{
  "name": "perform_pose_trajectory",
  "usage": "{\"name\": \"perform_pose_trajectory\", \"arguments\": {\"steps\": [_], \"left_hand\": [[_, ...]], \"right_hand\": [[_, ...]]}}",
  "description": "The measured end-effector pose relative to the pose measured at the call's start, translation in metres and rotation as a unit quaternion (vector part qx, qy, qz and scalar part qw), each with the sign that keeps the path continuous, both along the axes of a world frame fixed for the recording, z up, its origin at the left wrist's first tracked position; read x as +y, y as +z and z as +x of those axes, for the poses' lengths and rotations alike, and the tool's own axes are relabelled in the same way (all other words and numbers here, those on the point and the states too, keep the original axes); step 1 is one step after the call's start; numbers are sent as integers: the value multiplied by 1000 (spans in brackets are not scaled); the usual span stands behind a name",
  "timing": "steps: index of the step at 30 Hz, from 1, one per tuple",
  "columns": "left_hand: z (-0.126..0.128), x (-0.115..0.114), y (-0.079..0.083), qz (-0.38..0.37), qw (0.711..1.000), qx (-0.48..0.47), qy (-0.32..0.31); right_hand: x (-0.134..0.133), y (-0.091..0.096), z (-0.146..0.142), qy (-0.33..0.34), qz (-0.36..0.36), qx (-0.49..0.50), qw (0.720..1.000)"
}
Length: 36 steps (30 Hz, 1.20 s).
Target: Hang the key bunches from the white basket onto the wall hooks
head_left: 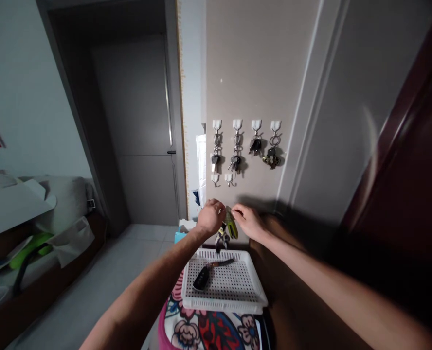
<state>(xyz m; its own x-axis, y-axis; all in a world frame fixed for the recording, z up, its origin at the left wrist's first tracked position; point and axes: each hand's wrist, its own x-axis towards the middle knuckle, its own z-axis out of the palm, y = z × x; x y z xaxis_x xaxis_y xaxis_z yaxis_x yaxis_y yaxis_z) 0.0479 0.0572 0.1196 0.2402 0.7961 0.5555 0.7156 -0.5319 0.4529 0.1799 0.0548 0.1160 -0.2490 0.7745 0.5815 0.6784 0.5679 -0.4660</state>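
Observation:
My left hand (210,217) and my right hand (248,221) meet in front of the wall, both pinched on a key bunch (226,229) with a yellow-green tag that dangles between them. Just below stands a white perforated tray (238,291) holding a black car key fob (201,280) with a strap. On the wall above, white hooks carry several key sets (235,158); two small lower hooks (222,179) hang bare.
The tray rests on a floral-patterned surface (208,333). A dark wooden door (413,184) stands at the right, a grey closed door (143,146) at the left back. A bench with papers and bags (26,228) lines the left wall, beside tiled floor (121,272).

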Motion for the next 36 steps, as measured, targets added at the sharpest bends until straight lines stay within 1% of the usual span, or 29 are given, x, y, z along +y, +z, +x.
{"name": "perform_pose_trajectory", "arguments": {"steps": [1, 2, 4, 6, 8, 9, 10, 11, 15, 18, 20, 22, 24, 25, 28, 31, 34, 36], "left_hand": [[0, 1, -1, -7, 1000, -26, -9], [0, 2, -1, -34, 998, -56, -23], [-1, 4, -2, -120, 983, -128, -63], [-2, 5, -2, -208, 950, -206, -109], [-3, 4, -1, -278, 910, -269, -149], [-3, 3, -1, -300, 895, -289, -161], [-3, 2, 0, -311, 886, -298, -169], [-3, 0, 1, -314, 885, -299, -173], [-4, -2, 4, -295, 904, -251, -182], [-2, 1, 6, -272, 920, -224, -172], [-1, 7, 8, -233, 938, -219, -131], [1, 14, 12, -182, 958, -209, -72], [3, 22, 17, -143, 969, -198, -30], [4, 26, 20, -133, 972, -194, -22], [9, 32, 28, -135, 978, -159, -31], [15, 34, 32, -118, 989, -82, -34], [19, 32, 29, -74, 997, -26, -9], [21, 32, 22, -68, 998, -10, -5]], "right_hand": [[0, 0, -1, 2, -3, 0, 1000], [0, 1, -2, 2, -7, 1, 1000], [1, 1, -5, 6, 2, 8, 1000], [3, -1, -6, 12, 23, 28, 999], [5, -4, -7, 22, 13, 49, 998], [6, -7, -6, 29, -6, 60, 998], [7, -9, -5, 35, -29, 73, 996], [9, -12, -4, 43, -51, 88, 994], [9, -18, -1, 81, -104, 166, 977], [8, -15, -3, 97, -140, 212, 962], [11, -10, -5, 95, -157, 245, 952], [19, -2, -7, 82, -167, 282, 941], [30, 7, -7, 52, -158, 305, 938], [37, 11, -7, 29, -146, 307, 940], [53, 26, -6, -46, -102, 277, 954], [64, 38, -8, -103, -74, 237, 963], [71, 44, -11, -159, -80, 200, 963], [75, 44, -12, -190, -92, 176, 961]]}}
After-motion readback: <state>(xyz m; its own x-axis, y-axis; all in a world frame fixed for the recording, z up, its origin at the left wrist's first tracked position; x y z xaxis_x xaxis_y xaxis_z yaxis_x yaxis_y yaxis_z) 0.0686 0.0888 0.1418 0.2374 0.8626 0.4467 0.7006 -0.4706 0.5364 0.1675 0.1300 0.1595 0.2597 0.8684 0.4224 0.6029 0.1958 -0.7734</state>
